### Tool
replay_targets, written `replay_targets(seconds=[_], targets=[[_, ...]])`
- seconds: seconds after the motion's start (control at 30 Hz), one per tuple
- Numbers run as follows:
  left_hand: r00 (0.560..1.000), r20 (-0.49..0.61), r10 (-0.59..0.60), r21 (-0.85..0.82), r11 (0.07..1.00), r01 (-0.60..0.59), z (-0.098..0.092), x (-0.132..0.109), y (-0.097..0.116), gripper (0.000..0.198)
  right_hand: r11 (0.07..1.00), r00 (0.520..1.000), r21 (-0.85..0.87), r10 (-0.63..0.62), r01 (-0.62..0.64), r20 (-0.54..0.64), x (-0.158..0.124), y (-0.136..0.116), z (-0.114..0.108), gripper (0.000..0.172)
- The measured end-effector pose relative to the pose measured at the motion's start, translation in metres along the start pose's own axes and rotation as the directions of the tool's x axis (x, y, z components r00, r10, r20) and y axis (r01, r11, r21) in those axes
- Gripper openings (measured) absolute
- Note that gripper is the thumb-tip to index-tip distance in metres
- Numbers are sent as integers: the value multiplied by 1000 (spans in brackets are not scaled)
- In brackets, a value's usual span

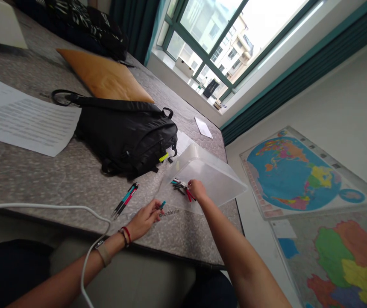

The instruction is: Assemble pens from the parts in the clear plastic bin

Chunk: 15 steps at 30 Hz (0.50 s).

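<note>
My left hand (145, 220) pinches a pen with a teal end (162, 205) near the mattress's front edge. My right hand (197, 188) reaches into a clear plastic bin (212, 177) lying on its side, fingers closed around red pens (189, 196) among a pile of several dark pens (178, 185). Two pens, one teal and one pink (124, 200), lie on the mattress left of my left hand. A black backpack (125, 134) sits just behind the bin.
A printed sheet (23, 119) lies at the left and an orange cushion (103, 77) behind the backpack. A white cable (58, 208) runs across the mattress edge (183, 239). World maps (295, 175) lie on the floor at the right, below a window.
</note>
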State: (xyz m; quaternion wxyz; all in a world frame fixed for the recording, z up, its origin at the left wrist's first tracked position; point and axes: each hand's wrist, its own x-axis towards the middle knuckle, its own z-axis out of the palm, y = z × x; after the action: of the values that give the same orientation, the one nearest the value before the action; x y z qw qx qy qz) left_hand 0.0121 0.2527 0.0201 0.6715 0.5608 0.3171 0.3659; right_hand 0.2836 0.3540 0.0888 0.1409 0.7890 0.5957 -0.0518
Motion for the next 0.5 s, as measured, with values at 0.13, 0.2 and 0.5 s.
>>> replay_targets(seconds=[0.13, 0.2, 0.5], targets=[[1000, -8, -16, -37, 999, 16, -1, 1, 2, 21, 998, 1000, -65, -19, 20, 25, 0, -2, 2, 24], [1000, -9, -16, -42, 999, 16, -1, 1, 2, 22, 995, 999, -91, -29, 32, 32, 0, -2, 1, 24], [1000, -7, -17, -24, 1000, 17, -1, 1, 1, 21, 983, 995, -170, -59, 72, 81, 8, -3, -1, 24]])
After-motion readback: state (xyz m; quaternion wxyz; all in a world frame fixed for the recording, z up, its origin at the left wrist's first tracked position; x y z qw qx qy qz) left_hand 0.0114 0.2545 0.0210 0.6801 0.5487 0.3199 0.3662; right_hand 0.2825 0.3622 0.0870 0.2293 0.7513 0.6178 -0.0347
